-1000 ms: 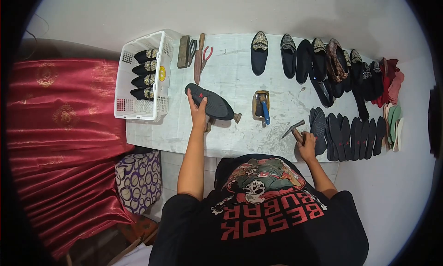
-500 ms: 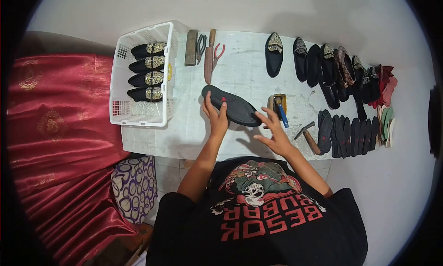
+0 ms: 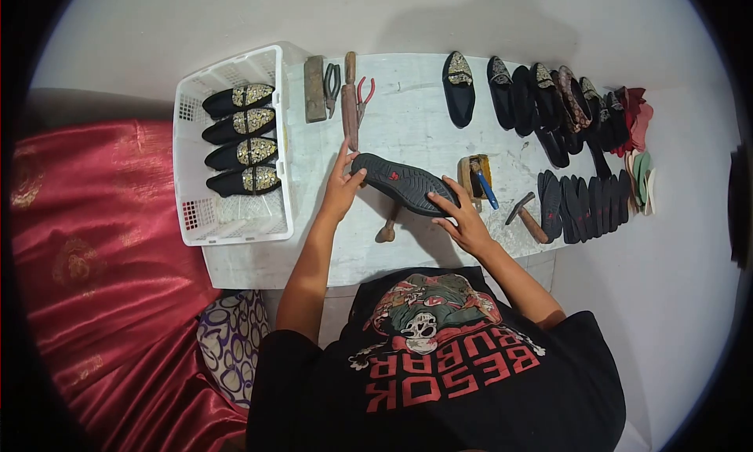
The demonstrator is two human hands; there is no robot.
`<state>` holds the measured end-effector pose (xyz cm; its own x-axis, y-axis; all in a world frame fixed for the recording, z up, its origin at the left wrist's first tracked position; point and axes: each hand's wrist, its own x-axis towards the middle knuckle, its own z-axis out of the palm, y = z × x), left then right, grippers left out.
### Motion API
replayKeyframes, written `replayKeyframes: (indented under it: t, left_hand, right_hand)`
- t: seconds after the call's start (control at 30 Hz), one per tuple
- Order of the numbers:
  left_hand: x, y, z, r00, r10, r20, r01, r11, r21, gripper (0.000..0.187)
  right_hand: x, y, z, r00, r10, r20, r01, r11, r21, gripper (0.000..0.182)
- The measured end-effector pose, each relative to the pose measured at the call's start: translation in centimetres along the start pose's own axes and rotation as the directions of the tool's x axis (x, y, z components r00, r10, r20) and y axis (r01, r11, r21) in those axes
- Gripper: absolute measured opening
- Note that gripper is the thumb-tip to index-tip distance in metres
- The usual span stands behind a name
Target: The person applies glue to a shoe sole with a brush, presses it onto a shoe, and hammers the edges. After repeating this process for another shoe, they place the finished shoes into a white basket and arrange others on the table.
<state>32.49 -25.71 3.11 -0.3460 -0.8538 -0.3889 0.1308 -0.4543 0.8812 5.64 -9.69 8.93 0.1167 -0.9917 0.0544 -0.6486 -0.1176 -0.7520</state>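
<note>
A black shoe (image 3: 408, 187) is held level above the table, its ridged sole with a small red mark turned up toward me. My left hand (image 3: 343, 189) grips one end, thumb on the sole and fingers at the edge. At the other end, my right hand (image 3: 464, 220) has its fingertips on the sole and its thumb below. The shoe's upper is hidden underneath. Below the shoe, a wooden handle (image 3: 386, 233) partly shows on the table. Right of my right hand lies a small container (image 3: 464, 177) with a blue-handled tool (image 3: 486, 191).
A white basket (image 3: 287, 162) at left holds several black shoes. Behind my left hand lie a block (image 3: 314, 91), black-handled pliers (image 3: 331, 89), red-handled pliers (image 3: 364, 95) and a long brown tool (image 3: 350, 111). A hammer (image 3: 529, 220), loose soles (image 3: 580, 209) and shoes (image 3: 502, 95) occupy the right.
My right hand has closed onto the shoe's end. My left hand has shifted to the outer end, and the shoe has moved slightly right and tilted, uncovering the wooden handle.
</note>
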Motion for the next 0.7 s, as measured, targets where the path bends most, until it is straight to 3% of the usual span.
replayKeyframes:
  t: [0.03,0.13,0.23,0.33,0.43,0.53,0.7]
  left_hand:
    - [1.1,-1.6,-1.2,0.997,-0.049,0.064,0.042,0.993,0.108,0.069]
    - [0.5,-0.5,-1.0,0.983,-0.092,0.157,0.064,0.982,0.175,0.062]
    - [0.4,-1.3,-1.1,0.947,0.227,0.227,-0.293,0.900,0.322,0.056]
    - [-0.3,-0.4,0.0,0.916,0.319,0.244,-0.390,0.851,0.350,0.053]
    - [-1.2,1.9,1.6,0.880,0.325,0.346,-0.474,0.648,0.596,0.055]
    - [-3.0,2.8,3.9,0.888,0.304,0.345,-0.459,0.586,0.667,0.056]
    - [-5.2,2.6,5.6,0.882,0.290,0.370,-0.469,0.606,0.642,0.070]
  right_hand:
    - [0.0,0.3,0.1,1.000,-0.010,0.002,0.010,1.000,-0.010,0.058]
    - [0.2,0.5,-0.2,1.000,-0.001,0.018,0.000,1.000,0.010,0.059]
    - [0.0,0.6,-0.4,1.000,0.000,0.006,0.000,0.999,0.053,0.058]
    - [-0.9,1.0,-0.6,0.999,-0.035,-0.032,0.036,0.998,0.044,0.058]
    - [-2.2,2.0,-1.6,0.996,-0.055,-0.069,0.059,0.996,0.063,0.059]
    - [-4.0,2.6,-2.9,0.997,-0.036,-0.062,0.043,0.994,0.105,0.060]
    - [-6.2,3.4,-4.3,0.998,-0.043,-0.053,0.051,0.988,0.149,0.062]
